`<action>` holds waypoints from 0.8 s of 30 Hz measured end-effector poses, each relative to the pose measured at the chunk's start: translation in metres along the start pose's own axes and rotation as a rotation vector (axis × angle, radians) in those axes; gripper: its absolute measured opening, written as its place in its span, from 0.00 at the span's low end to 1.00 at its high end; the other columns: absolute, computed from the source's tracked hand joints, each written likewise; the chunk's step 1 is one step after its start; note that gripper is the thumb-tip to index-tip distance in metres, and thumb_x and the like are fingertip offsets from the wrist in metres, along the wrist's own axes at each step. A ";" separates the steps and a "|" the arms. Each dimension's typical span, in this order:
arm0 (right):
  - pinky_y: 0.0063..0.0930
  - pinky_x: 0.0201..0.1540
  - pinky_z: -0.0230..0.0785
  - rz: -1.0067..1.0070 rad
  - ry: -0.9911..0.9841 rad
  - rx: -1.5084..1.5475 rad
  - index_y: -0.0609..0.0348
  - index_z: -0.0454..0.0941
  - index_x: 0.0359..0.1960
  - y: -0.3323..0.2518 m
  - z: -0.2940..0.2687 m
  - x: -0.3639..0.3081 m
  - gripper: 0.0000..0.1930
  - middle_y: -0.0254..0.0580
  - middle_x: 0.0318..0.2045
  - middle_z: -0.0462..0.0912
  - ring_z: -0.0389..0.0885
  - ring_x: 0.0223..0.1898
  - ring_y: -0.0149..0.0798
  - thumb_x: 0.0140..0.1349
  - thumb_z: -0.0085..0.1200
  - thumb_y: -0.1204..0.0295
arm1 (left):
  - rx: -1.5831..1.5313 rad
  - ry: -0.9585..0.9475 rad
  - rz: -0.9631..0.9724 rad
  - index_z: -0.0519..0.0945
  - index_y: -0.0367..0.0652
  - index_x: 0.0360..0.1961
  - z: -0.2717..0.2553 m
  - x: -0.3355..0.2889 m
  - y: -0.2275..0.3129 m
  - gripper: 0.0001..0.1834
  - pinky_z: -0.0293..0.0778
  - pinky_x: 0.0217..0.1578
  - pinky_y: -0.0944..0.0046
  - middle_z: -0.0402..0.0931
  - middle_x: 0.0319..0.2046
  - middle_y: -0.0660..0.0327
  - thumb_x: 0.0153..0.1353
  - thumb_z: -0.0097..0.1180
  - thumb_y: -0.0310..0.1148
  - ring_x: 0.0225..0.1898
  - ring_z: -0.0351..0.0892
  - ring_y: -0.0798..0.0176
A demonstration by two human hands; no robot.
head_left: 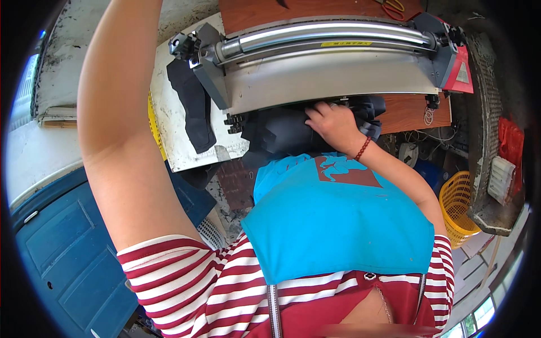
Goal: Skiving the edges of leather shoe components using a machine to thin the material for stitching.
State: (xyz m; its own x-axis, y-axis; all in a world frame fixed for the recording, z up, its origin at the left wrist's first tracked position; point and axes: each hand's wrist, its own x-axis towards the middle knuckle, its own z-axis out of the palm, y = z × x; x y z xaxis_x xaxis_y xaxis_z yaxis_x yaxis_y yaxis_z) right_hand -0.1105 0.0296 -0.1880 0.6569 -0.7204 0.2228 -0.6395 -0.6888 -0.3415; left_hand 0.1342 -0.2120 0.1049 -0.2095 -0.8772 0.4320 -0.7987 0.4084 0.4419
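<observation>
So, going left to right: there's a blue panelled door or cabinet (67,248) down in the lower-left corner, and above it the person's left arm (118,112) goes straight up and out past the top edge of the view — the left hand itself isn't visible, so I can't tell whether it's open or holding anything. Next to that arm is a scuffed white board (169,112) with a dark strip of cloth (194,107) draped over it, and a bit of yellow peeking out from behind.

In the middle sits a big grey machine (327,73) with a shiny roller bar (332,36) running across its top and a red end piece (459,70) on the right side. A bundle of dark cloth (282,132) is bunched up right under the machine's front edge, just above the blue apron (338,219) the person wears over a red-and-white striped shirt.

The right hand (332,121) is down on that dark cloth, fingers curled and pressing or gripping the fabric right at the machine's lower lip — there's a red bead bracelet (362,149) on the wrist. My read is the cloth is being lined up or fed under the machine right now. The next bit probably needs the fabric kept flat and even, with fingers clear of that edge.

Far right, a yellow basket (456,208) sits low, beside a grey ledge.
</observation>
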 end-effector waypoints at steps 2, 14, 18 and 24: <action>0.36 0.37 0.74 -0.032 0.077 -0.031 0.53 0.83 0.39 -0.002 0.008 -0.003 0.15 0.39 0.34 0.79 0.81 0.34 0.42 0.56 0.67 0.59 | 0.052 -0.040 -0.002 0.86 0.39 0.36 0.010 0.009 -0.024 0.19 0.70 0.11 0.61 0.76 0.18 0.57 0.62 0.39 0.19 0.14 0.73 0.62; 0.37 0.39 0.73 -0.083 0.220 0.102 0.51 0.83 0.37 0.000 -0.008 -0.003 0.07 0.35 0.32 0.79 0.80 0.35 0.43 0.57 0.65 0.68 | 0.180 -0.255 0.137 0.87 0.41 0.43 0.158 -0.083 -0.053 0.15 0.78 0.50 0.47 0.84 0.45 0.50 0.64 0.51 0.34 0.47 0.82 0.42; 0.31 0.39 0.75 0.075 0.178 0.547 0.56 0.83 0.40 -0.010 -0.041 -0.001 0.06 0.37 0.35 0.84 0.83 0.33 0.42 0.62 0.64 0.73 | 0.043 -0.304 0.089 0.87 0.37 0.32 0.177 -0.112 -0.048 0.19 0.77 0.49 0.45 0.84 0.39 0.44 0.64 0.49 0.39 0.42 0.83 0.39; 0.16 0.39 0.69 0.736 0.126 1.217 0.62 0.76 0.53 0.020 -0.075 -0.005 0.12 0.31 0.34 0.85 0.76 0.37 0.18 0.71 0.57 0.74 | -0.025 -0.675 -0.191 0.85 0.31 0.32 0.163 -0.117 -0.027 0.32 0.76 0.50 0.44 0.82 0.34 0.39 0.71 0.40 0.50 0.40 0.82 0.36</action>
State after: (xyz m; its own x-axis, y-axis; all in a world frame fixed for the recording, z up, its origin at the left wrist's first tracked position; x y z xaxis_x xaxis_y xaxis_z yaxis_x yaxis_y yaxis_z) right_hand -0.1568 0.0129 -0.1271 0.2509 -0.9236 -0.2898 -0.0357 0.2903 -0.9563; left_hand 0.0883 -0.1617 -0.0853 -0.3779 -0.8959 -0.2337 -0.8447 0.2303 0.4832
